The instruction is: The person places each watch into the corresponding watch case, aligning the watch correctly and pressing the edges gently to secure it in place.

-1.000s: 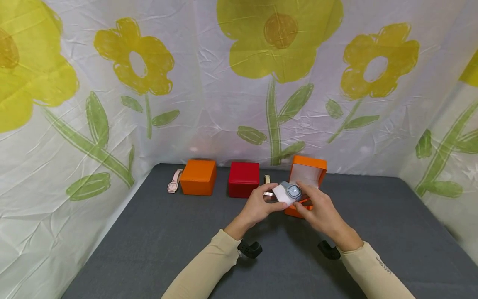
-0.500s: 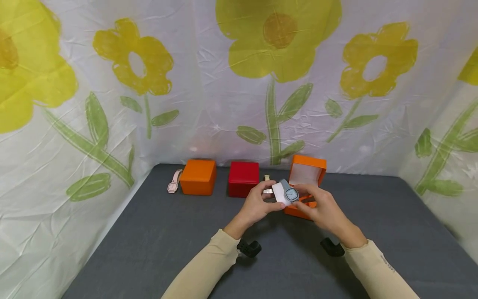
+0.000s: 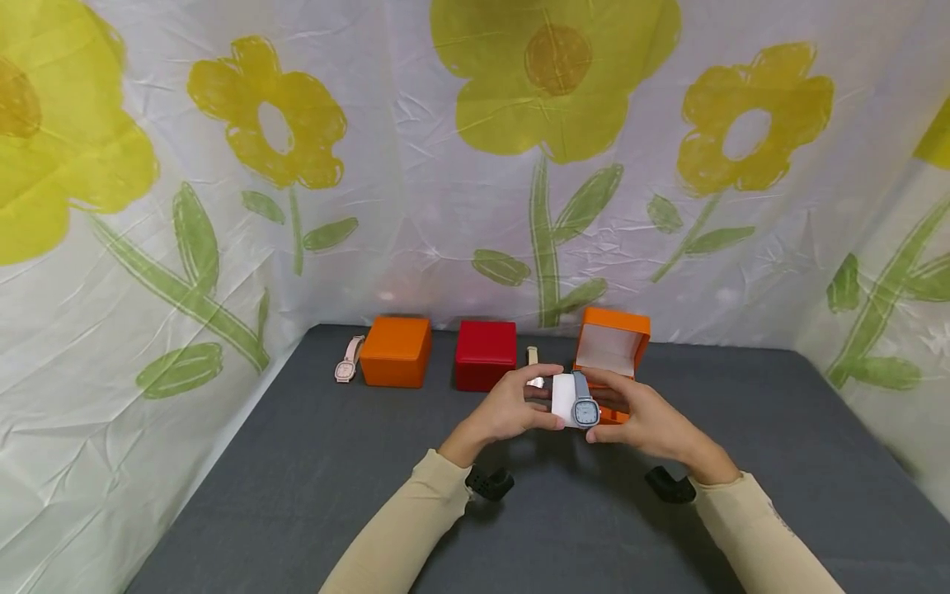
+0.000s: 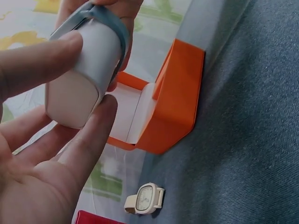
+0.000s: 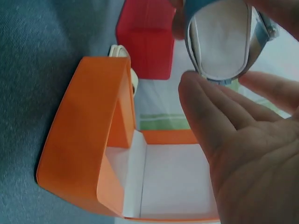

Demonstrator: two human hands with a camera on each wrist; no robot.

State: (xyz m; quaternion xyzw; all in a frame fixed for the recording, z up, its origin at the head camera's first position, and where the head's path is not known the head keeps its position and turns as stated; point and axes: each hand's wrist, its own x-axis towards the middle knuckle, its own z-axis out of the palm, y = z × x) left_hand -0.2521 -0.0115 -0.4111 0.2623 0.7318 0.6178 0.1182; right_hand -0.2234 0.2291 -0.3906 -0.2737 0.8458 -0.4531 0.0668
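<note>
My left hand grips a white watch cushion by its left end, thumb on one side and fingers on the other in the left wrist view. A blue-grey wristwatch is wrapped around the cushion's right part, its square dial facing me in the head view. At that end my right hand holds the watch and cushion between thumb and fingers; its fingertips touch the strap in the right wrist view. Just behind the hands stands an orange box with its lid raised and white lining showing, its base partly hidden.
On the dark grey tablecloth, a closed red box and a closed orange box stand at the back. A pink watch lies at the far left. A cream watch lies beside the red box. A flowered curtain hangs behind.
The watch and cushion have turned from tilted to nearly upright, dial toward me, and come slightly lower. My right hand has shifted its grip along the watch's right side.
</note>
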